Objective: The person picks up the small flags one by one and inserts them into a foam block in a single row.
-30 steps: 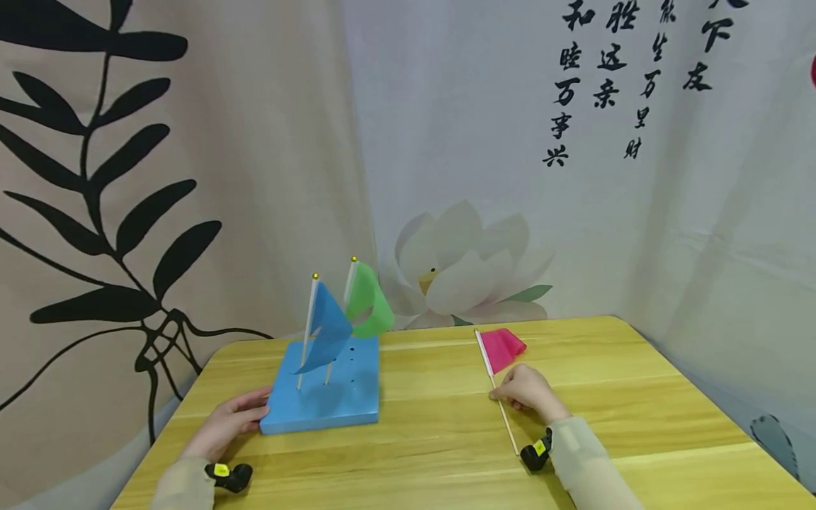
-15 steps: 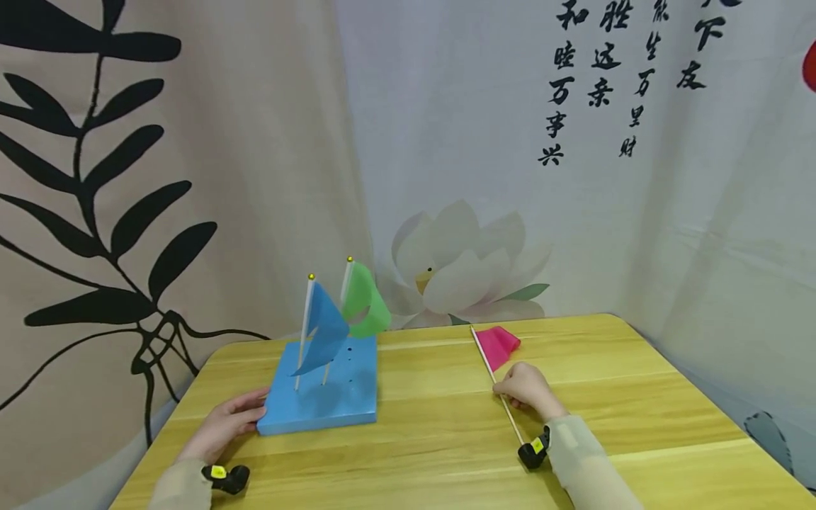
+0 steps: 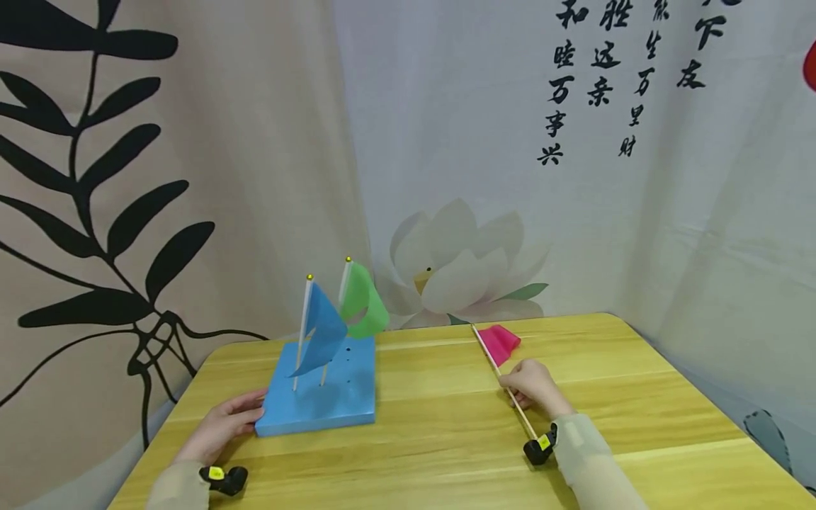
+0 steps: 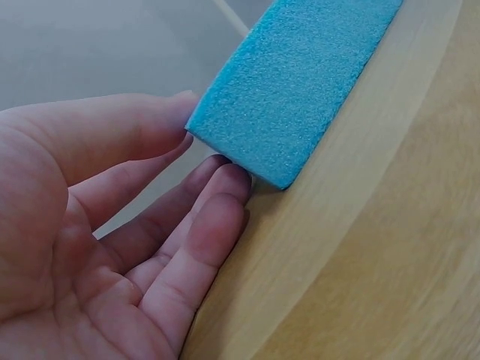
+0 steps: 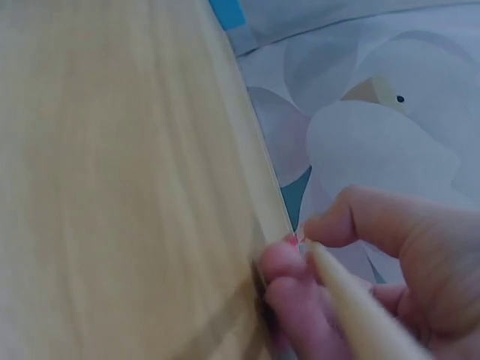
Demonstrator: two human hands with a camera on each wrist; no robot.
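Observation:
My left hand (image 3: 219, 427) rests at the left edge of a blue foam block (image 3: 357, 413). In the left wrist view the thumb tip touches a corner of the foam block (image 4: 292, 97), with the loosely extended fingertips (image 4: 217, 229) beside its lower edge. Two flags stand in the block: a blue flag (image 3: 325, 329) in front and a green flag (image 3: 365, 294) behind, both gold-tipped. My right hand (image 3: 537, 388) pinches the stick of a pink flag (image 3: 499, 343), tilted over the table, cloth end pointing away. The stick (image 5: 349, 300) runs toward the wrist camera.
Small dark holes (image 3: 348, 360) show in the block's top, right of the flags. The wooden table (image 3: 433, 425) ends at a far edge near the printed curtain (image 3: 446, 142). Black wrist cameras (image 3: 224, 480) are strapped to both sleeves.
My right hand shifts slightly right and slides toward the lower part of the pink flag's stick. My left hand stays at the foam block. The head view turns slightly.

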